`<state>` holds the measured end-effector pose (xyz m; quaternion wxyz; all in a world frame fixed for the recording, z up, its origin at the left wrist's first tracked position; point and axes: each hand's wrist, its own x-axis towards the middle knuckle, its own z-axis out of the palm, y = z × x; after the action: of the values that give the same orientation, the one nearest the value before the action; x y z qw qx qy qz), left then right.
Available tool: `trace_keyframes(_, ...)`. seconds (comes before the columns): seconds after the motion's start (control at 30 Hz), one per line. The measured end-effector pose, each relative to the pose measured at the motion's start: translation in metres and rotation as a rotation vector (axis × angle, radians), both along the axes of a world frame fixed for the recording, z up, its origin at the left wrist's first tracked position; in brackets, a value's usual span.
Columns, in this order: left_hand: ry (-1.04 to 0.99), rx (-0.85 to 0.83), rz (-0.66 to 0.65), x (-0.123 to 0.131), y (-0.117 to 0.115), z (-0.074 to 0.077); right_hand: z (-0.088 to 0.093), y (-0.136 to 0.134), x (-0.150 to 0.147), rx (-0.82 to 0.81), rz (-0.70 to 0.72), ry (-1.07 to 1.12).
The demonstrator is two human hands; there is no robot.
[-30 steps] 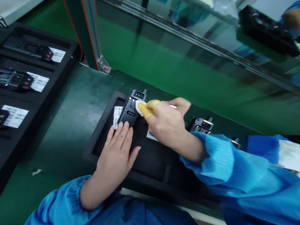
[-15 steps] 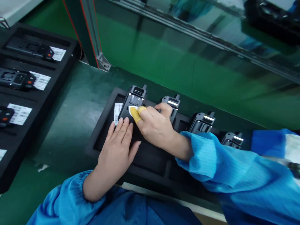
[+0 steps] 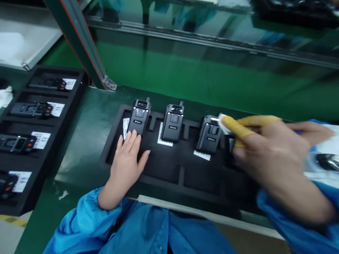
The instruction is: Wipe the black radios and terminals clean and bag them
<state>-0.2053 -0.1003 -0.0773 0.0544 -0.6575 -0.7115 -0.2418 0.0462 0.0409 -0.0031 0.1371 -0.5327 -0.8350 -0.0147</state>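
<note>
My left hand point(image 3: 126, 163) lies flat, its fingertips on the lower end of the leftmost black two-way radio point(image 3: 137, 118). That radio rests in a black foam tray point(image 3: 161, 173), with a white barcode label point(image 3: 126, 127) beside it. A second radio point(image 3: 172, 124) and a third radio point(image 3: 209, 135) lie farther right in the same tray, labels partly under them. My right hand point(image 3: 272, 151), blurred, wears yellow finger cots and pinches a white cloth point(image 3: 224, 123) near the third radio's upper corner. It hides most of what lies at the tray's right end.
Another foam tray point(image 3: 63, 123) on the left holds several radios with labels. A metal post point(image 3: 87, 46) stands behind it, and a green panel point(image 3: 172, 67) runs along the back. At the right lie white sheets point(image 3: 331, 141) and a shiny bottle top point(image 3: 328, 161).
My right hand has moved with the white cloth from the leftmost radio toward the tray's right side. My left hand stays on the leftmost radio. The camera view has shifted.
</note>
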Motion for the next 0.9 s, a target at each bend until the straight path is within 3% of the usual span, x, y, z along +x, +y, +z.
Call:
trace_keyframes(0.1, -0.028, 0.015, -0.009, -0.003, -0.001, 0.000, 0.004, -0.015, 0.065, 0.277, -0.180, -0.084)
trace_keyframes(0.17, -0.070, 0.036, 0.000, -0.005, 0.000, 0.003, 0.003, -0.029, 0.102, 0.374, -0.285, -0.144)
trace_keyframes(0.23, -0.105, 0.040, 0.045, -0.007, 0.002, 0.010, 0.002, -0.044, 0.130, 0.343, -0.394, -0.190)
trace_keyframes(0.3, -0.113, 0.002, 0.142, -0.008, 0.009, 0.021, 0.003, -0.057, 0.148, 0.204, -0.502, -0.239)
trace_keyframes(0.4, -0.082, -0.121, 0.279, -0.008, 0.023, 0.037, 0.001, -0.070, 0.165, -0.010, -0.621, -0.297)
trace_keyframes(0.47, -0.052, -0.215, 0.324, -0.006, 0.031, 0.044, -0.008, -0.074, 0.175, -0.070, -0.644, -0.315)
trace_keyframes(0.7, 0.147, -0.320, 0.353, 0.009, 0.046, 0.044, -0.067, -0.064, 0.212, 0.131, -0.577, -0.293)
trace_keyframes(0.8, 0.165, -0.320, 0.417, 0.016, 0.049, 0.043, -0.070, -0.066, 0.205, 0.164, -0.578, -0.275)
trace_keyframes(0.9, 0.067, -0.319, 0.368, 0.018, 0.053, 0.045, -0.058, -0.076, 0.175, 0.184, -0.540, -0.142)
